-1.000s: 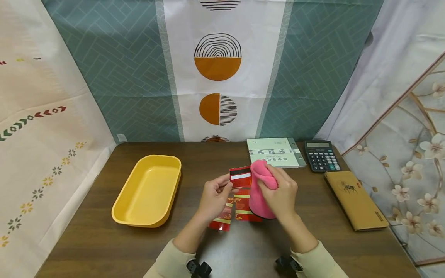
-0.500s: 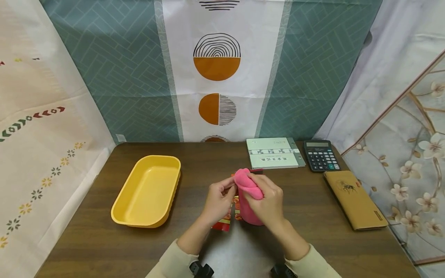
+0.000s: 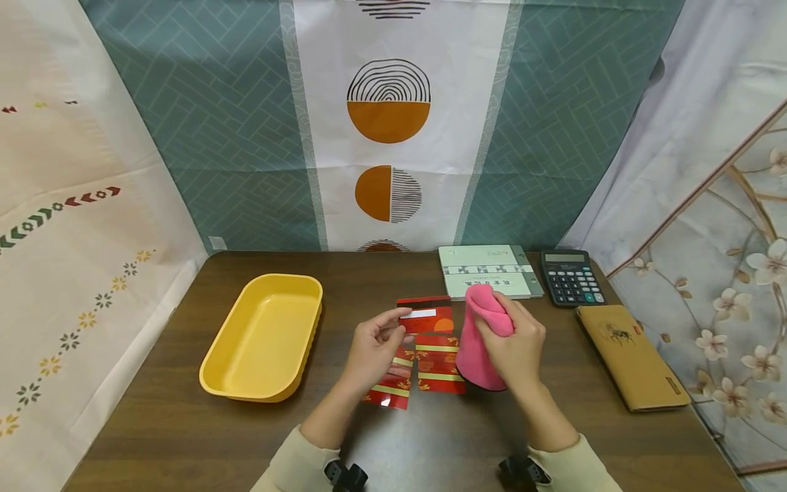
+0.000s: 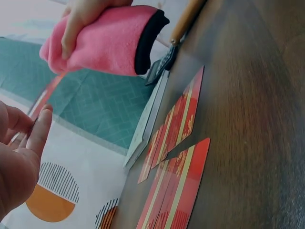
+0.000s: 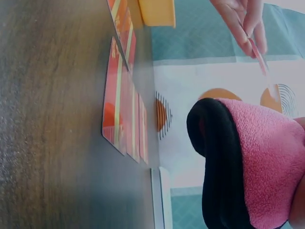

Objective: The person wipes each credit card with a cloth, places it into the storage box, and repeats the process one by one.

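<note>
A red card with a dark stripe and a white strip is pinched by its left edge in my left hand. It is held up over the table, turned edge-on in both wrist views. My right hand grips a folded pink cloth with black edging, just right of the card. Beneath the hands, several red and gold cards lie in two overlapping columns, a left column partly behind my left hand and a right column.
To the left stands a yellow tray. A pale green booklet lies at the back, beside a black calculator. A tan notebook lies at the right. A patterned curtain hangs behind the brown table.
The pink cloth first moved left over the held card, covering most of it, then back right off it. More of the card's face shows now. My left hand kept its pinch.
</note>
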Available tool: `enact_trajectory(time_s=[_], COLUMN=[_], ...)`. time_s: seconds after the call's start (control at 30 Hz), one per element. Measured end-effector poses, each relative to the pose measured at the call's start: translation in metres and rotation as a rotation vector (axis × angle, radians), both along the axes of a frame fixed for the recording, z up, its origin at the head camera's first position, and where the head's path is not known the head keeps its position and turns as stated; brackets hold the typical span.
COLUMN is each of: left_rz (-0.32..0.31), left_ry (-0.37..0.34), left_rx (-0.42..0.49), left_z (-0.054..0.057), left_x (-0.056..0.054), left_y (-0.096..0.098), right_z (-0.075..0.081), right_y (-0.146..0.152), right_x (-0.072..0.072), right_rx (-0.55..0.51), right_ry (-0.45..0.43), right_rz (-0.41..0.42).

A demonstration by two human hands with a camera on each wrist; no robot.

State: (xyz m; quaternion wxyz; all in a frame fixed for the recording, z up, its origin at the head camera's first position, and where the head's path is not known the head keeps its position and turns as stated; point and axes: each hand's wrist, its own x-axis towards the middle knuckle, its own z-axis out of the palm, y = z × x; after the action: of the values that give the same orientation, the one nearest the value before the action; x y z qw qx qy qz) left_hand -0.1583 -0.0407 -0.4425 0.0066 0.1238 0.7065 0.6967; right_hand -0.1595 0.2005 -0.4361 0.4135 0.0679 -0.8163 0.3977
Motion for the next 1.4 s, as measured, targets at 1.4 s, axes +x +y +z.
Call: enact_trajectory(time_s=[1.4], left_rz=[0.202], left_ry=[-0.005], left_rx=[0.160], left_z=[-0.006], left_x=[-0.015], left_y=[-0.013], right_z=[-0.001], right_y=[-0.001], right_x=[0.004], right_rx=[-0.098], right_ry=[-0.062], right_rz=[0.081])
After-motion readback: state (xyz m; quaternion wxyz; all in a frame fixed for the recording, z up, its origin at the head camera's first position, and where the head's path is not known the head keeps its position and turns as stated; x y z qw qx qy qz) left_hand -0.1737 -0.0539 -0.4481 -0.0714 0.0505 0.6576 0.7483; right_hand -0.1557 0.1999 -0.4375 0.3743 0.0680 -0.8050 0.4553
